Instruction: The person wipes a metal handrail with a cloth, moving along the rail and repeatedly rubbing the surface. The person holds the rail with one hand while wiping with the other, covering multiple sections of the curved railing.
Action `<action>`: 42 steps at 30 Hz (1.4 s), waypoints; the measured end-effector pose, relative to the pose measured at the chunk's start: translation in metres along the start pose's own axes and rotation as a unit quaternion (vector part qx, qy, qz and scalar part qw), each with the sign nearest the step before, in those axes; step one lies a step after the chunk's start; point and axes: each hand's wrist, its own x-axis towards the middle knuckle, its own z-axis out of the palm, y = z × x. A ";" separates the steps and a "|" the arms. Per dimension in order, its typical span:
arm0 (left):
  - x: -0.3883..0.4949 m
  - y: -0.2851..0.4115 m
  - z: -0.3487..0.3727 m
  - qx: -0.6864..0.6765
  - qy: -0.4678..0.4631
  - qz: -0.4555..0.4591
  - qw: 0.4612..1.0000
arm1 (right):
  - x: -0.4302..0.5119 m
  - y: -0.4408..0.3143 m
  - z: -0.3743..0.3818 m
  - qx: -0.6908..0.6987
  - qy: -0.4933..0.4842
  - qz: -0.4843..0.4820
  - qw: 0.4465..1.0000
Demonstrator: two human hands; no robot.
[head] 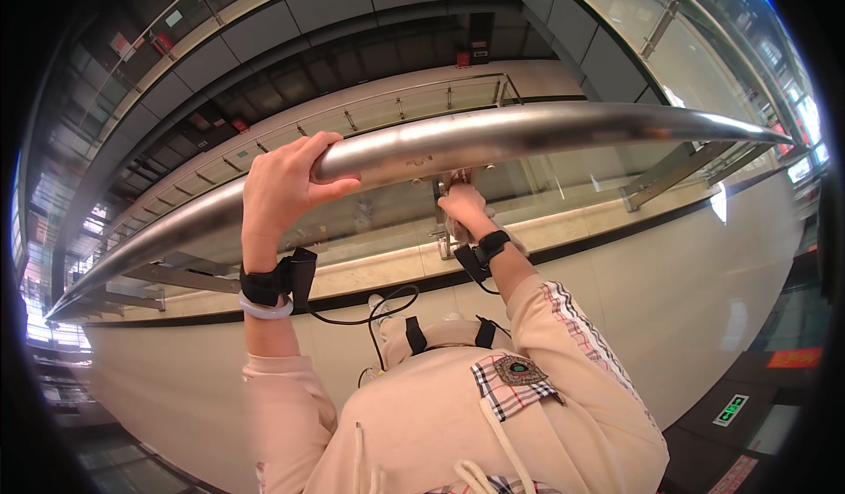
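Note:
A thick, shiny metal handrail (475,131) runs across the view in front of me, bowed by the lens. My left hand (280,177) grips it from above, thumb along the near side and fingers over the far side. Below the rail, my right hand (464,204) is at a metal baluster post (444,248). Bunched, brownish cloth (458,233) shows under and beside that hand, pressed close to the post. The right fingertips are partly hidden. Both wrists wear black straps with small boxes, and a pale bangle (265,306) circles my left wrist.
Glass panels (389,253) stand under the rail above a pale stone ledge (561,225) with a dark edge strip. A black cable (350,322) loops from the left wrist box. Beyond the glass, a lower level has another railing (399,108). Pale tiled floor (660,289) extends to my right.

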 end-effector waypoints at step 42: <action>0.001 0.002 -0.002 -0.001 -0.005 -0.005 1.000 | 0.006 -0.003 -0.003 0.600 0.373 -0.258 0.659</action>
